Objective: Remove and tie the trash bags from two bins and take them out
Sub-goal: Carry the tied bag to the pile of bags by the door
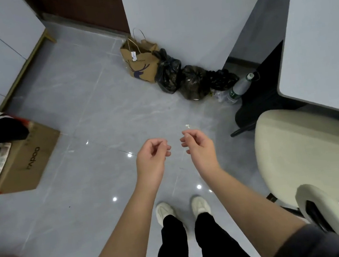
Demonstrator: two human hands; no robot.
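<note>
Three tied black trash bags lie on the grey floor against the white wall: one [167, 72] next to a brown paper bag, a second [194, 82] in the middle, a third [222, 79] at the wall's corner. My left hand [152, 154] and my right hand [196, 146] hang side by side in front of me, well short of the bags. Both hold nothing, with fingers loosely curled. No bin is in view.
A brown paper bag with a deer print [139, 62] stands left of the trash bags. A plastic bottle [240, 86] lies to their right. A cardboard box [24, 160] sits at left. At right are a cream chair [303, 153] and a white table [321, 43].
</note>
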